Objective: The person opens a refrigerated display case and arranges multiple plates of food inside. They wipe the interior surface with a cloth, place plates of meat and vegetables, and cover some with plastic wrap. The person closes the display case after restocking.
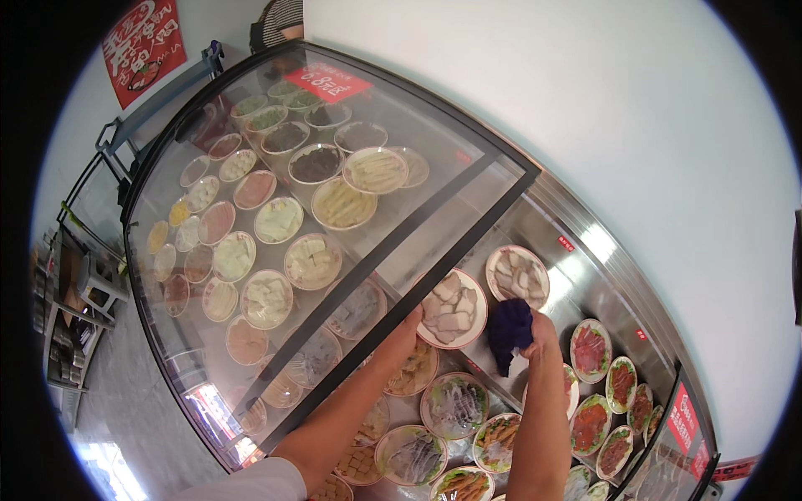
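Observation:
My left hand (413, 322) grips the left rim of a plate of pale sliced food (452, 308), with the edge of the glass door crossing near its fingers. Close to the right of that plate, my right hand (540, 335) holds a dark blue cloth (510, 332), bunched at the top and hanging down over the steel shelf of the display case. Just above the cloth sits another plate of similar slices (517, 275), resting on the steel surface. Both forearms reach in through the case's opening from below.
A black-framed sliding glass door (401, 313) covers the left part, over many plates of food. Film-covered plates (454, 406) lie below my hands. Plates of red meat on greens (591, 351) stand at the right. A steel ledge and a white wall border the case's far side.

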Tool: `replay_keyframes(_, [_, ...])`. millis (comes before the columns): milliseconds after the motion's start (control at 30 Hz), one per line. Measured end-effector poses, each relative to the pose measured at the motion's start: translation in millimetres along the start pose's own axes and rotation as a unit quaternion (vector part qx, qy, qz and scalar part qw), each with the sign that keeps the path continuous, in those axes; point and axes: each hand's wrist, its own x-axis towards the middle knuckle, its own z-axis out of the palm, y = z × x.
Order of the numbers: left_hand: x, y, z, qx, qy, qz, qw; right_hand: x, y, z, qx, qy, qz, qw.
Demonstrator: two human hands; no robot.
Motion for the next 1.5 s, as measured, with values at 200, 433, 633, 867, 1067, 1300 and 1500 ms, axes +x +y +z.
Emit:
replay_keyframes(200, [2.3, -4.7, 10.0, 0.024, 0.020, 0.076, 0.997, 24.9, -21.7, 26.5, -0.058, -0.012, 0.056, 0.997])
replay_keyframes(433, [12.0, -5.9, 12.0, 0.090, 0.048, 0.153, 0.983, 19.1, -22.1, 27.4, -0.041, -0.057, 0.042, 0.997])
replay_keyframes(633, [-25.6, 34.0, 8.2, -0.114, 0.011, -0.002, 0.993, -48.5, 9.7, 0.0, 0.105, -0.108, -0.056, 0.987])
replay_keyframes(867, [-117.1, 39.2, -14.2, -0.090, -0.155, -0.118, 0.977, -194.2, 117.2, 4.5, 0.220, -0.104, -0.061, 0.968])
replay_keyframes(1067, [-238.1, 2.3, -53.5, -0.285, -0.299, -0.442, 0.796, -213.6, 251.0, 34.1, 0.059, 0.091, 0.071, 0.992])
replay_keyframes(1300, [-283.4, -8.1, -94.4, -0.301, -0.233, -0.431, 0.818, -242.3, 293.9, 51.4, -0.379, 0.147, -0.140, 0.903])
replay_keyframes(1500, [-276.6, -24.3, -121.1, -0.178, -0.280, -0.333, 0.883, -200.3, 183.5, 11.5, -0.151, 0.253, -0.213, 0.932])
